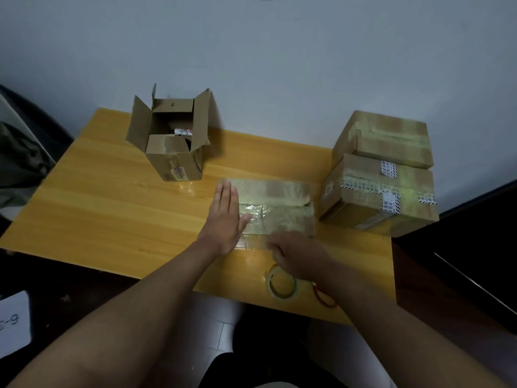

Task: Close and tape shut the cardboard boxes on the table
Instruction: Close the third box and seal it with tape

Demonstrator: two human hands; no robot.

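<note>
Cardboard boxes sit on the yellow wooden table [112, 191], four of them. Take the flat box [279, 208] in the middle as the landmark: its flaps are down and its top is glossy with clear tape. The left hand [223, 219] lies flat on that box's left end, fingers straight and together, pressing down, its grip released. The right hand [296, 256] is at the box's near edge, blurred, so I cannot tell whether its grip is clenched or loose, though it seems to touch the near side.

Behind the flat box and to its left stands the open box [173, 141], all four flaps up (a "7" is written on the far flap); inside there is something dark with a bit of white and pink, too small to make out. To the right of the flat box, just beside it, is a taped box [377, 200] with printed strips, and another taped box [386, 138] lies partly on it, toward the wall [279, 51].

On the near side of the flat box, under the right wrist, lies a roll of clear tape [281, 284], and just right of it a pair of red loops [324, 296], partly hidden by the arm. A white sheet [14, 320] lies on the floor far to the left.
</note>
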